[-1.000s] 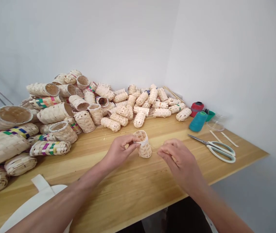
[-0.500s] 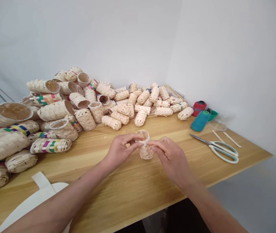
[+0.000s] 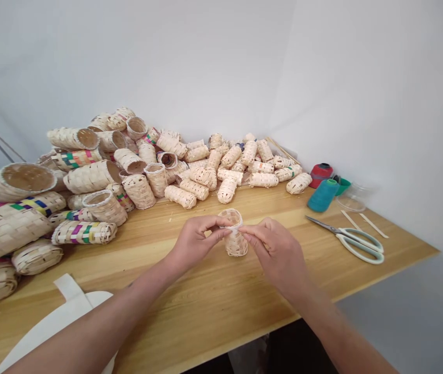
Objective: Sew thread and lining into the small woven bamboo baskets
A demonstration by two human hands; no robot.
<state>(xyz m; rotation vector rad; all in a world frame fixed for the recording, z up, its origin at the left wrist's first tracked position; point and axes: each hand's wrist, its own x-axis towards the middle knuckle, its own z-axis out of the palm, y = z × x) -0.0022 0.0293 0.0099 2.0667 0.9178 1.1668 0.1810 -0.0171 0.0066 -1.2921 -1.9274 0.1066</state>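
A small pale woven basket (image 3: pixel 237 243) stands upright on the wooden table between my hands, its round mouth facing up. My left hand (image 3: pixel 200 236) pinches the left side of its rim with thumb and fingers. Fingers pressed together, my right hand (image 3: pixel 274 249) is at the near right side of the same rim. Whatever thin piece may lie between the right fingertips is too small to make out. Part of the rim is hidden behind the fingers.
Woven baskets (image 3: pixel 139 191) are heaped along the wall at left and centre. To the right lie scissors (image 3: pixel 348 239), pale strips (image 3: pixel 373 225), a teal thread cone (image 3: pixel 323 196) and a red thread cone (image 3: pixel 320 174). A white cut-out sheet (image 3: pixel 61 327) lies front left on the wooden table (image 3: pixel 190 317).
Both hands stay at the basket's rim in nearly the same pose. The whole view has shifted slightly, so everything sits a little further right.
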